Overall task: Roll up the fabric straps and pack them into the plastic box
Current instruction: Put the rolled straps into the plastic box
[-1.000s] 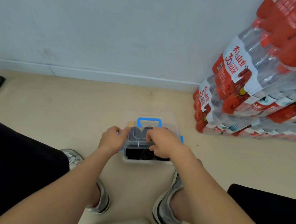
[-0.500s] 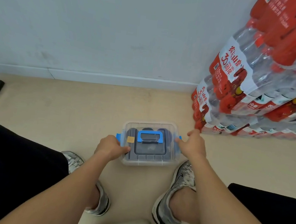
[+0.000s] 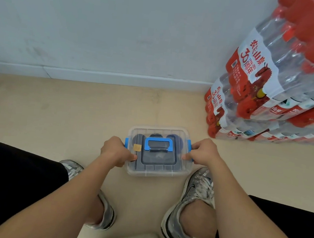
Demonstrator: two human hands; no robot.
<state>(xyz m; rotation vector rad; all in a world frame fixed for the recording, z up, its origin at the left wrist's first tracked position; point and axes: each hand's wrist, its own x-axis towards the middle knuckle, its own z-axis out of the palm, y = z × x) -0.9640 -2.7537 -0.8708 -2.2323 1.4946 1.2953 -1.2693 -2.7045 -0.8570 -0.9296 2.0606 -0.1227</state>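
Now | plastic box (image 3: 154, 173) lidded | fabric straps (image 3: 178, 142) inside | left hand (image 3: 115, 151), right hand (image 3: 203, 152) gripping

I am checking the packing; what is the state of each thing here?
Box: lid on, on the floor.
Handle: flat on the lid.
Straps: inside the box.
Left hand: grips the box's left end.
Right hand: grips the box's right end.
Bottle packs: stacked.

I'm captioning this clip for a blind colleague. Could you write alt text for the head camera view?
A person's left hand and right hand grip the sides of a closed clear plastic box by its blue latches, on the floor between two grey sneakers; dark straps show through the lid. Packs of bottled water stand stacked at right.
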